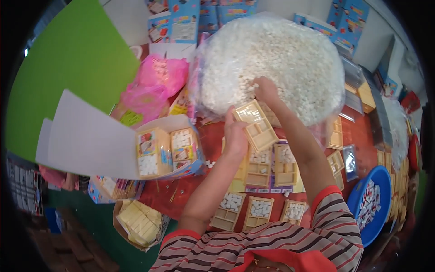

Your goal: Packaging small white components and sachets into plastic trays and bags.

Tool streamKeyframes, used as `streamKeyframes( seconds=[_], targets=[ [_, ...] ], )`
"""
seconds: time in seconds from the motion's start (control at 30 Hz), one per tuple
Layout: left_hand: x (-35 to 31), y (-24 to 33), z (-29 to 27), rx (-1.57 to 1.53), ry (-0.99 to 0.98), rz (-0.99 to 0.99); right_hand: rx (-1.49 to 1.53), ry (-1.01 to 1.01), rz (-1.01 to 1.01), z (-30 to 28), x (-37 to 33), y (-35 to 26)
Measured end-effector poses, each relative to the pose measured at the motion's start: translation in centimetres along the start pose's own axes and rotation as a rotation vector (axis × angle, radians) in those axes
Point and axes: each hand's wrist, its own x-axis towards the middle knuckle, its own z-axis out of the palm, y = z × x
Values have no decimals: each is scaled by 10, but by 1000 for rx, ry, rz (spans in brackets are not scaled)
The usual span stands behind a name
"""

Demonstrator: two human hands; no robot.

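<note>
My left hand [236,134] grips a pale yellow plastic tray [260,128] by its left side, tilted, with divided compartments. White pieces appear to fill its upper compartment. Beyond it, my right hand [266,89] reaches into a large clear bag of small white pieces [294,63]; its fingers are curled in at the heap's near left edge and partly hidden. Below the held tray, more such trays [259,174] lie on printed sheets, their upper compartments filled with white pieces. Closer to my body is a row of similar part-filled trays [259,212].
An open carton [190,131] holding packed trays stands to the left, its white flaps spread. Pink plastic bags [164,75] lie behind it. At right sits a blue basin [386,190] of small pieces. Printed blue boxes [183,20] line the back of the red table [156,192].
</note>
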Motion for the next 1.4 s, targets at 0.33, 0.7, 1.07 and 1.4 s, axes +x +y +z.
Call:
streamKeyframes(
  seconds=[0.33, 0.7, 1.07, 1.4],
  targets=[
    [81, -40, 31, -12, 30, -83, 680, -120, 117, -46, 3, -18],
    [75, -30, 23, -66, -7, -113, 270, -13, 290, -59, -12, -7],
    [54, -29, -3, -88, -70, -159, 184, -160, 74, -82, -34, -28],
    [1, -26, -29, -53, -115, -193, 141, -374, 86, -109, -85, -92]
  ],
)
